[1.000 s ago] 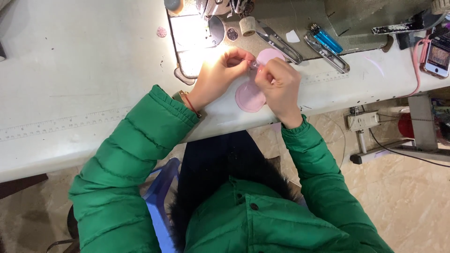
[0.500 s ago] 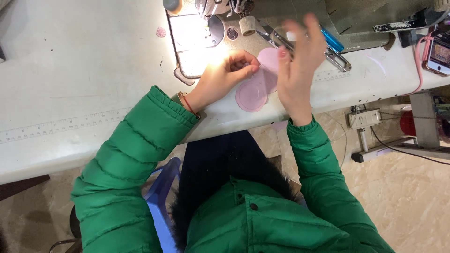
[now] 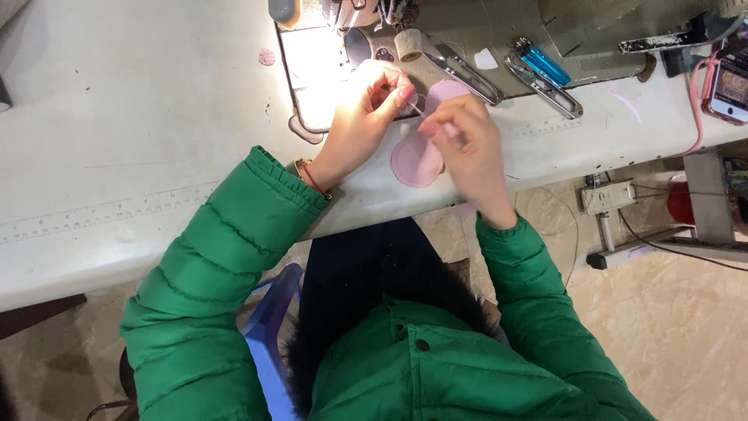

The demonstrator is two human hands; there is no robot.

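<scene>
at the sewing machine (image 3: 467, 31), left hand (image 3: 366, 117) and right hand (image 3: 467, 144) pinch a small piece over unsewn pink fabric rounds (image 3: 417, 160).

both hands pinched together, left hand (image 3: 366, 109), right hand (image 3: 467, 144), pink fabric rounds (image 3: 413, 162) underneath near the sewing table's (image 3: 117, 156) front edge

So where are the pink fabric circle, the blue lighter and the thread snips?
Pink circle (image 3: 411, 162): head view, on its bare lower half, left of the right hand.
Blue lighter (image 3: 544, 65): head view, middle of its body.
Snips (image 3: 464, 72): head view, midway along the blades.
</scene>
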